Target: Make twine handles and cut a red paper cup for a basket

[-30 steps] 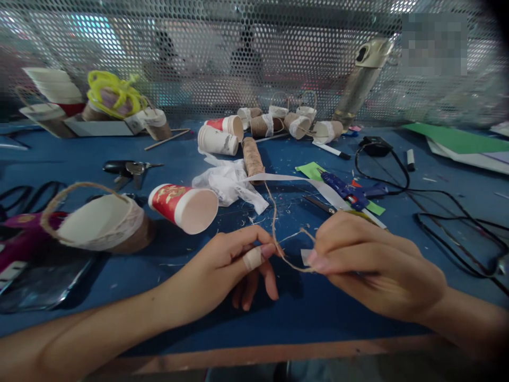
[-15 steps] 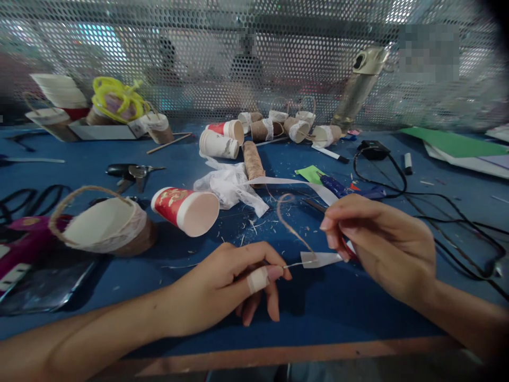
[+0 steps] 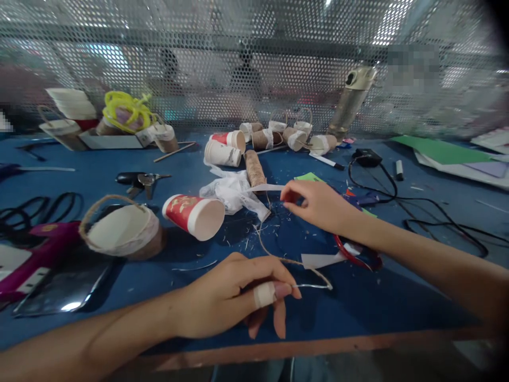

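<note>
A perforated metal screen (image 3: 194, 90) spans the far side, and before it stretches the blue worktop (image 3: 369, 313). Two bare hands are over it: the left hand (image 3: 238, 294) is low, near the front edge; the right hand (image 3: 312, 204) is farther in, its fingers curled, and from here I can't tell whether they grip anything. A green sheet (image 3: 421, 149) lies at the back right, and a clear bottle (image 3: 348, 106) leans near the screen. Over on the left, a purple tool (image 3: 55, 241) lies by a dark glossy slab (image 3: 63, 292). Next to them is a basket (image 3: 123, 233) with a rope handle and a lace rim. A red-and-white cup (image 3: 193, 216) lies on its side beside it. Just behind the cup sits a heap of lace (image 3: 228, 191), with a brown spool (image 3: 254, 168) against it. Red-handled scissors (image 3: 358, 260) lie partly hidden by the right forearm (image 3: 417, 252), and keys (image 3: 145, 183) lie behind the basket. Thinner than all these, brown twine (image 3: 292, 260) trails loosely in front of the lace, passes over the end of a white strip (image 3: 320, 260) and bends back to meet a pale wire (image 3: 312, 286), which the left thumb and forefinger pinch.
</note>
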A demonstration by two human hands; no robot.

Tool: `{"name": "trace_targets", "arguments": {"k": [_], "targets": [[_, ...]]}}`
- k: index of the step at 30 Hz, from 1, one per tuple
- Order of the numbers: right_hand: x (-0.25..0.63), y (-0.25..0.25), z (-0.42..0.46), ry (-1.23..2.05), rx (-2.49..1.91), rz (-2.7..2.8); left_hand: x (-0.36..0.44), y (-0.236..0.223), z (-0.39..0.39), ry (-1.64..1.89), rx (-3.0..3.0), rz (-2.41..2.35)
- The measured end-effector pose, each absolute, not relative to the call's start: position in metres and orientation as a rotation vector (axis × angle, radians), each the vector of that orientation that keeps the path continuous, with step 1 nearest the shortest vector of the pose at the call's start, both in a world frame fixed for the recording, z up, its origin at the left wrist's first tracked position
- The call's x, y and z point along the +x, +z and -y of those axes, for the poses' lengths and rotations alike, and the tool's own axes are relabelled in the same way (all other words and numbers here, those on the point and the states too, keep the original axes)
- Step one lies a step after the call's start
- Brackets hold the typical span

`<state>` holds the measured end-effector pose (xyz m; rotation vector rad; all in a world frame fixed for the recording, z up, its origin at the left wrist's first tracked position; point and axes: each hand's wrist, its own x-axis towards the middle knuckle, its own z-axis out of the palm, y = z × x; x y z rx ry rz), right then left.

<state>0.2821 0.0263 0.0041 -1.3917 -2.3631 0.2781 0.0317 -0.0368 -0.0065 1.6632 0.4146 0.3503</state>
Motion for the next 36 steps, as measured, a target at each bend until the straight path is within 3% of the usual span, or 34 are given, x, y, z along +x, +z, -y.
{"name": "trace_targets", "arguments": {"k": [7, 19, 36], "targets": [[0.249, 0.009, -0.044, 0.086, -1.492, 2.428, 0.031, -0.008, 0.037, 0.348, 1.634, -0.408], [0.21, 0.013, -0.079, 0.2, -1.49, 2.429, 0.031, -0.008, 0.037, 0.33, 1.658, -0.409], [0.287, 0.063, -0.03, 0.508, -1.375, 1.996, 0.029, -0.007, 0.038, 0.358, 1.609, -0.419]]}}
